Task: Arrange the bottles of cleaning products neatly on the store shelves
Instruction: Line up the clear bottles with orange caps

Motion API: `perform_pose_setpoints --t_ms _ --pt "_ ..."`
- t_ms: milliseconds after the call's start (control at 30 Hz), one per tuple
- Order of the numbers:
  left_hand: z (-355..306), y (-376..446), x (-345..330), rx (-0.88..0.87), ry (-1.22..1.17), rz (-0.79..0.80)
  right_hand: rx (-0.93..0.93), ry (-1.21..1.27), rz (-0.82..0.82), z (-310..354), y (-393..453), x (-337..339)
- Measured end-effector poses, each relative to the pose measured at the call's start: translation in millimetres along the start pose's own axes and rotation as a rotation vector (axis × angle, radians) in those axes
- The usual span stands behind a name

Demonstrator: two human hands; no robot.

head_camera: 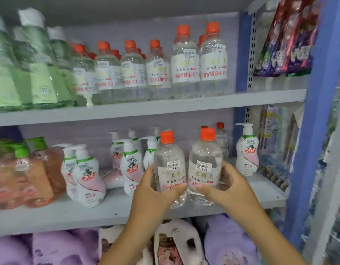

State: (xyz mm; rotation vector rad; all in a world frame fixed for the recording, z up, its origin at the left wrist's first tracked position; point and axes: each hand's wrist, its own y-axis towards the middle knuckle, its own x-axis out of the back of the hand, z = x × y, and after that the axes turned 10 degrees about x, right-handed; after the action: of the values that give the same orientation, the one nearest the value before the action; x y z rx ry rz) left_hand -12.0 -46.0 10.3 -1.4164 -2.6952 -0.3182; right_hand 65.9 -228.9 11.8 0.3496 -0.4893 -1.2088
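Left hand (155, 185): curled round a clear plastic bottle with an orange cap (170, 169).
Right hand (225, 185): curled round a second clear orange-capped bottle (204, 165).
Position: both bottles are held upright, touching, above the grey middle shelf (108, 213).

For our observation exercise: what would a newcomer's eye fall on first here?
First, the two hands, left and right, each gripping a clear orange-capped bottle in front of the middle shelf. Next, the matching row of bottles on the upper shelf.
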Motion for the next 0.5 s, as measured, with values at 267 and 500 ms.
perform_pose_setpoints --t_ms 267,500 --pt "-127.1 -15.2 113.5 -0.336 0.054 0.004 0.288 0.006 -0.030 145.2 28.0 -47.7" --pt "-198.2 32.7 129.1 -0.393 0.115 -0.068 0.398 -0.120 -0.086 195.3 103.8 -55.7"
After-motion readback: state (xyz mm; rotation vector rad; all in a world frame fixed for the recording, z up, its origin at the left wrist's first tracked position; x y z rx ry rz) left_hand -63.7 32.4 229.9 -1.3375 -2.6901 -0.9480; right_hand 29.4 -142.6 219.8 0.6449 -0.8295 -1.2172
